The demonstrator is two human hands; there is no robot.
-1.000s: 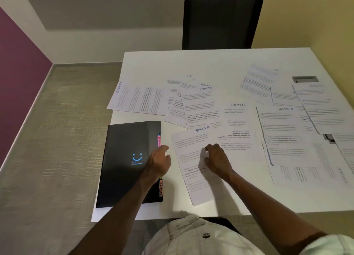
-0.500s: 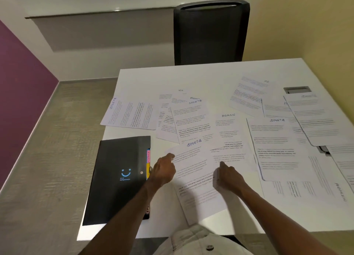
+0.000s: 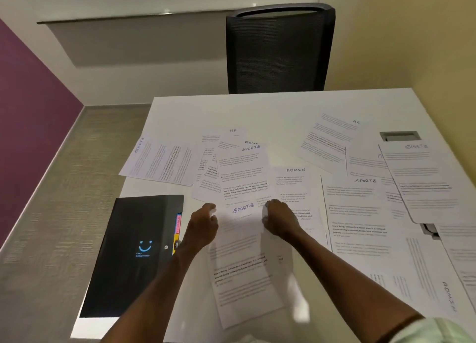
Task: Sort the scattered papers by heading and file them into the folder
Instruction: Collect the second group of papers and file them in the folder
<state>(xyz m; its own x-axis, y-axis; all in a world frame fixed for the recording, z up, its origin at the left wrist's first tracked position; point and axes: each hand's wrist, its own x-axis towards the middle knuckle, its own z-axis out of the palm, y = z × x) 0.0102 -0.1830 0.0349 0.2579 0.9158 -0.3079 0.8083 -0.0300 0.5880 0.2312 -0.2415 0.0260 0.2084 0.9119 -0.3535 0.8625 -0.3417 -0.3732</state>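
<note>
We have both hands on one sheet headed SPORTS (image 3: pixel 243 255), which lies lengthwise toward us on the white table (image 3: pixel 257 111): our left hand (image 3: pixel 202 226) pinches its top left corner and our right hand (image 3: pixel 279 220) its top right corner, fingers curled shut on the paper's upper edge — the heading sits in the gap between them. Whether that edge is lifted off the table or only pressed down we cannot tell. The black folder (image 3: pixel 134 252) lies closed just left of our left hand, at the table's near left corner (a blue smiley on its cover, coloured tabs (image 3: pixel 177 226) showing along its right edge). Other papers are scattered beyond and to the right: another SPORTS sheet (image 3: pixel 242 172) just past our hands on an overlapping pile, an ADMIN sheet (image 3: pixel 296 185) beside it, a sideways sheet (image 3: pixel 161 162) hanging over the table's left edge, an HR sheet (image 3: pixel 332 136) farther back, and more overlapping pages (image 3: pixel 360 214) on the right. A black mesh chair (image 3: pixel 279 51) stands at the far side.
</note>
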